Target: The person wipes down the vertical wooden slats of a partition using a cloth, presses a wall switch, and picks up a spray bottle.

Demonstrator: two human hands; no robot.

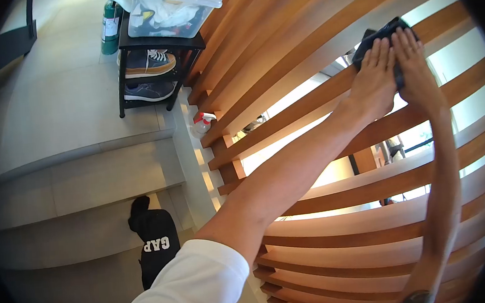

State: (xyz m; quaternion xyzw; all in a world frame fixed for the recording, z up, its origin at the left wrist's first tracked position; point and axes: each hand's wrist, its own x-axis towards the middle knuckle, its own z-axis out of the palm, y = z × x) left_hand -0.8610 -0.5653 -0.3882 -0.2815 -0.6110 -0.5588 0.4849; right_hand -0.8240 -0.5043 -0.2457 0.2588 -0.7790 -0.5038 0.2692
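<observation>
Up at the right, a dark cloth [379, 37] is folded over one of the wooden slats [329, 94]. My left hand [374, 78] presses its fingers together onto the cloth, holding it against the slat. Right beside it, my right hand [415, 69] lies over the cloth too, its fingers closed together and stretched along it. The two hands touch or nearly touch. Both thumbs are hidden from this angle, and so is the underside of the cloth.
A black shoe rack [160, 42] holds shoes [147, 62] and a clear plastic box [172, 14]. A green canister [110, 28] stands beside it. A spray bottle [202, 124] sits by the slats. Tiled steps [79, 181] lie below, with my black-trousered leg [156, 232] on them.
</observation>
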